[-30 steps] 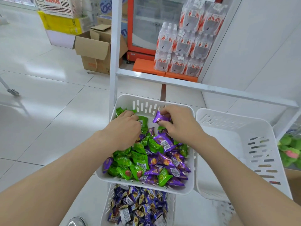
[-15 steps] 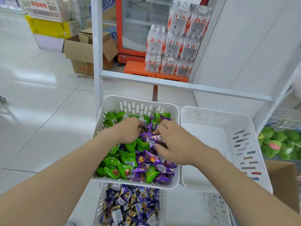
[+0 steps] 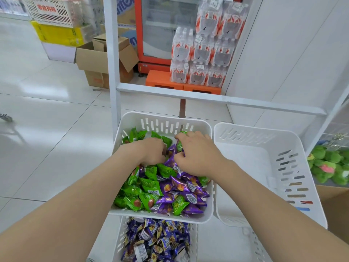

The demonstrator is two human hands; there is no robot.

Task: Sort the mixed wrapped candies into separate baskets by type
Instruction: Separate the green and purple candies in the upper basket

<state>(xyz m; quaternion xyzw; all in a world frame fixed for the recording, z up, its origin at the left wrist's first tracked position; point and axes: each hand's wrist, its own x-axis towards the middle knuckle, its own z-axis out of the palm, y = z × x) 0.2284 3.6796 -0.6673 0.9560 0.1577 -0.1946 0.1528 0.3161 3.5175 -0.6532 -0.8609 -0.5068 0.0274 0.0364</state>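
A white basket (image 3: 164, 123) on the rack holds mixed green candies (image 3: 151, 186) and purple candies (image 3: 188, 188). Both hands are down in its far half. My left hand (image 3: 153, 153) is curled into the pile with fingers closed around candies; which ones is hidden. My right hand (image 3: 196, 154) presses on the pile beside it, fingers bent over green and purple wrappers. To the right stands a second white basket (image 3: 294, 163) with nothing in it. Below, a lower basket (image 3: 120, 241) is full of blue-purple wrapped candies (image 3: 158, 241).
The white rack frame (image 3: 114, 72) rises behind the baskets, with a crossbar (image 3: 217, 99). Beyond are stacked water bottle packs (image 3: 204, 53), a red fridge (image 3: 151, 35) and an open cardboard box (image 3: 98, 61). Green plush toys (image 3: 328, 163) sit at the right.
My right hand, which pinched one purple candy above the pile, has come down onto the candies and spread over them. My left hand has dug deeper into the heap.
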